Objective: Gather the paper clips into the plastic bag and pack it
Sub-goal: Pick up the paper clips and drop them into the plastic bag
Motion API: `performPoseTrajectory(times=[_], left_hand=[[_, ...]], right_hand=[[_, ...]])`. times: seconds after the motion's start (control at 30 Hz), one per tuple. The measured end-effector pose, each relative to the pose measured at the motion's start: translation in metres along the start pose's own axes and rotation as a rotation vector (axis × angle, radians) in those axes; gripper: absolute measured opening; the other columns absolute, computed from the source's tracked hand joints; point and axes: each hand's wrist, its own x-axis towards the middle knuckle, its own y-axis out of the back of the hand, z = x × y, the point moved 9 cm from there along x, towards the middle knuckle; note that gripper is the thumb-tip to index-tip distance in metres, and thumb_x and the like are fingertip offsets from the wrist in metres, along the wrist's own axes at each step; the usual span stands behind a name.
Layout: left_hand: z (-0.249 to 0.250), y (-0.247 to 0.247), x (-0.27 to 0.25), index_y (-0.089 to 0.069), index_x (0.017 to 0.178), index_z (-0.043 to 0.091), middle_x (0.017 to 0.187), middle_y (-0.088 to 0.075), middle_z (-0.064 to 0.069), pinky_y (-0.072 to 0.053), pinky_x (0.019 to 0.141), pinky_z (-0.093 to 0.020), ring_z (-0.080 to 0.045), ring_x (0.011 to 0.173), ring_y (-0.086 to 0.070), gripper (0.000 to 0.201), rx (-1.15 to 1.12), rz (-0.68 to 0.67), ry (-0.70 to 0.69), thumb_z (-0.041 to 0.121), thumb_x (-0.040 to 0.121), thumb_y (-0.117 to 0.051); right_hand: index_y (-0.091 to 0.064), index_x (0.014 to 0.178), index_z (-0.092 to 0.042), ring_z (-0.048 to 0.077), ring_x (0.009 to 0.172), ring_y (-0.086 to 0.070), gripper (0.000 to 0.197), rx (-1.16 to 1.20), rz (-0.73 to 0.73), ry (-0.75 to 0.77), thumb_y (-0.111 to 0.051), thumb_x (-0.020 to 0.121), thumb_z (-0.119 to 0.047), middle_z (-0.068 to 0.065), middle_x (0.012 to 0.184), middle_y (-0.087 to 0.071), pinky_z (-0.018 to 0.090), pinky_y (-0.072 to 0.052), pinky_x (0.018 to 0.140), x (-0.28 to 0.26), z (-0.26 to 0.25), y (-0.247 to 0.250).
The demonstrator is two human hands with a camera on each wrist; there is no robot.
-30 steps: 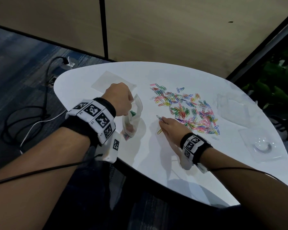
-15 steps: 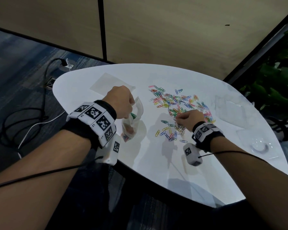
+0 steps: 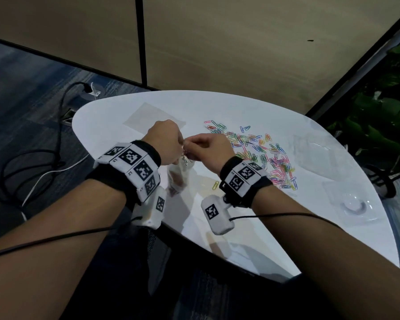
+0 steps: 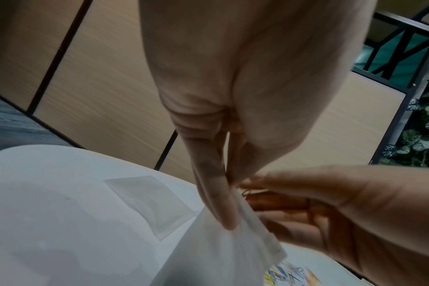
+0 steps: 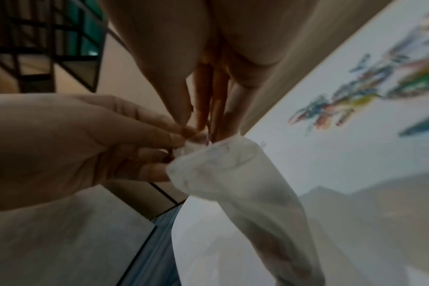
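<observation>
My left hand (image 3: 179,147) pinches the mouth of a small clear plastic bag (image 3: 177,179), which hangs just above the white table (image 3: 116,139) with a few clips inside. My right hand (image 3: 189,145) is at the bag's mouth, its fingers bunched on a few paper clips (image 3: 185,159) that dangle below. In the left wrist view, the left fingers (image 4: 220,209) grip the bag (image 4: 220,255) and a clip (image 4: 246,192) shows at the right fingertips. In the right wrist view, the bag's mouth (image 5: 208,154) sits under my right fingertips (image 5: 203,116). A pile of coloured paper clips (image 3: 263,155) lies to the right.
A flat empty bag (image 3: 153,116) lies at the table's far left. Clear plastic packaging (image 3: 314,153) and a clear lid (image 3: 353,204) sit on the right. One yellow clip (image 3: 215,184) lies apart. Cables (image 3: 32,158) run over the floor on the left; a plant (image 3: 390,116) stands on the right.
My right hand left the clip pile and moved left to the bag's mouth with clips in its fingers. The left hand has kept hold of the bag.
</observation>
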Motion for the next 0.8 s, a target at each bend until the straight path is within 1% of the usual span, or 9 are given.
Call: performPoseTrajectory(times=[0.1, 0.17, 0.23, 0.37, 0.47, 0.53, 0.63, 0.73, 0.8], left_hand=[[-0.007, 0.007, 0.002, -0.076, 0.100, 0.008, 0.082, -0.076, -0.012, -0.062, 0.078, -0.038, -0.023, 0.071, -0.076, 0.027, -0.032, 0.033, 0.022, 0.001, 0.090, -0.052], [-0.009, 0.009, 0.003, -0.076, 0.098, 0.005, 0.084, -0.077, -0.013, -0.063, 0.078, -0.038, -0.024, 0.073, -0.075, 0.025, -0.034, 0.038, 0.031, -0.001, 0.089, -0.053], [-0.008, 0.007, 0.004, -0.076, 0.097, 0.002, 0.085, -0.077, -0.014, -0.062, 0.079, -0.039, -0.026, 0.075, -0.075, 0.026, -0.032, 0.025, 0.027, -0.002, 0.088, -0.052], [-0.005, 0.005, 0.003, -0.075, 0.102, -0.001, 0.091, -0.077, -0.017, -0.062, 0.081, -0.040, -0.028, 0.079, -0.075, 0.025, -0.034, 0.015, 0.016, -0.003, 0.089, -0.054], [-0.004, 0.006, 0.001, -0.074, 0.102, -0.001, 0.087, -0.077, -0.017, -0.062, 0.082, -0.039, -0.028, 0.079, -0.075, 0.026, -0.025, 0.013, 0.014, -0.003, 0.088, -0.052], [-0.003, 0.006, 0.000, -0.074, 0.101, -0.002, 0.086, -0.077, -0.017, -0.062, 0.080, -0.040, -0.029, 0.080, -0.075, 0.028, -0.007, 0.014, 0.007, -0.005, 0.087, -0.051], [-0.003, 0.006, -0.001, -0.073, 0.104, -0.001, 0.088, -0.077, -0.016, -0.062, 0.081, -0.039, -0.028, 0.080, -0.075, 0.028, -0.008, 0.009, 0.009, -0.005, 0.088, -0.051], [-0.005, 0.007, 0.000, -0.073, 0.106, 0.001, 0.093, -0.076, -0.016, -0.061, 0.082, -0.040, -0.029, 0.085, -0.075, 0.027, -0.011, 0.012, 0.015, -0.004, 0.087, -0.053], [-0.004, 0.006, 0.001, -0.073, 0.106, 0.001, 0.097, -0.076, -0.016, -0.061, 0.083, -0.040, -0.031, 0.088, -0.074, 0.027, -0.007, 0.013, 0.015, -0.005, 0.085, -0.057]], right_hand=[[-0.077, 0.087, -0.013, 0.028, 0.078, -0.073, 0.006, 0.019, 0.033, 0.057, -0.071, 0.084, -0.014, 0.014, 0.083, -0.075, 0.041, -0.060, 0.082, 0.003, -0.016, 0.012], [-0.073, 0.093, 0.002, 0.027, 0.073, -0.069, 0.011, 0.106, 0.063, 0.005, -0.067, 0.087, -0.006, 0.017, 0.082, -0.071, 0.038, -0.061, 0.077, 0.003, -0.013, 0.029], [-0.072, 0.095, 0.004, 0.028, 0.076, -0.068, 0.014, 0.069, 0.087, -0.063, -0.065, 0.089, -0.007, 0.016, 0.082, -0.070, 0.038, -0.061, 0.076, 0.003, 0.004, 0.048], [-0.067, 0.120, -0.011, 0.026, 0.114, -0.062, 0.033, -0.827, -0.053, -0.229, -0.053, 0.097, -0.030, 0.007, 0.120, -0.068, 0.037, -0.048, 0.101, 0.007, 0.069, 0.069], [-0.046, 0.135, -0.004, 0.031, 0.129, -0.047, 0.046, -1.018, -0.241, -0.266, -0.038, 0.102, -0.035, 0.015, 0.140, -0.048, 0.038, -0.040, 0.103, -0.003, 0.114, 0.055], [-0.026, 0.148, -0.005, 0.030, 0.144, -0.027, 0.059, -1.062, -0.334, -0.199, -0.033, 0.102, -0.040, 0.013, 0.158, -0.021, 0.041, -0.028, 0.115, -0.011, 0.133, 0.038], [-0.009, 0.154, -0.009, 0.030, 0.150, -0.006, 0.069, -1.184, -0.432, -0.008, -0.029, 0.099, -0.048, 0.012, 0.162, 0.001, 0.045, -0.016, 0.121, -0.036, 0.146, 0.015], [0.003, 0.155, -0.016, 0.027, 0.151, 0.005, 0.069, -1.397, -0.488, 0.166, -0.022, 0.100, -0.049, 0.005, 0.162, 0.014, 0.049, -0.003, 0.121, -0.067, 0.154, 0.018], [0.004, 0.155, -0.022, 0.030, 0.150, 0.003, 0.064, -1.494, -0.412, 0.270, -0.018, 0.101, -0.047, -0.001, 0.163, 0.011, 0.056, -0.005, 0.120, -0.074, 0.155, 0.040]])
